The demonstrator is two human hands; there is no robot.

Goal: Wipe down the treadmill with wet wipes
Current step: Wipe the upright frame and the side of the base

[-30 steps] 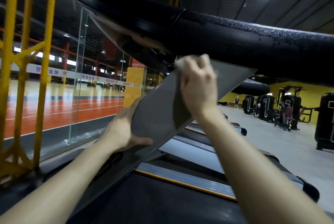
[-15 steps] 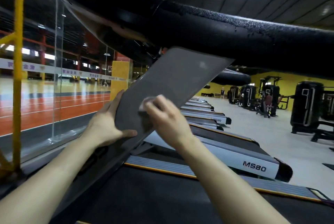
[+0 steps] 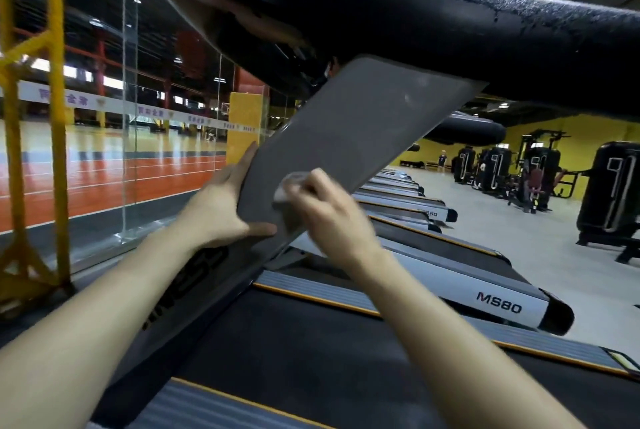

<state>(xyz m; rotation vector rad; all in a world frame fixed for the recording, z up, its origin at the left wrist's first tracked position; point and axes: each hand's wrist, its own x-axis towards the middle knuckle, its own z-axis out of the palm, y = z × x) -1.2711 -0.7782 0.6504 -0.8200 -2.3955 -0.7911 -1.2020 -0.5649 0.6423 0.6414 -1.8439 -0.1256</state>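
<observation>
A grey slanted upright of the treadmill (image 3: 349, 131) rises from lower left to the black foam handrail (image 3: 485, 30) overhead. My left hand (image 3: 221, 207) holds the upright's left edge, fingers behind it and thumb across the front. My right hand (image 3: 329, 217) grips a crumpled white wet wipe (image 3: 287, 189) and presses it against the upright's face, just right of my left thumb. The black running belt (image 3: 294, 352) lies below my arms.
A row of treadmills marked MS80 (image 3: 498, 302) stretches away on the right. Black weight machines (image 3: 609, 193) stand on the grey floor further right. A glass wall (image 3: 138, 117) and a yellow steel frame (image 3: 55, 117) close off the left side.
My right hand with the wipe has slid down the upright from near the handrail to beside my left thumb. The view has tilted down and left.
</observation>
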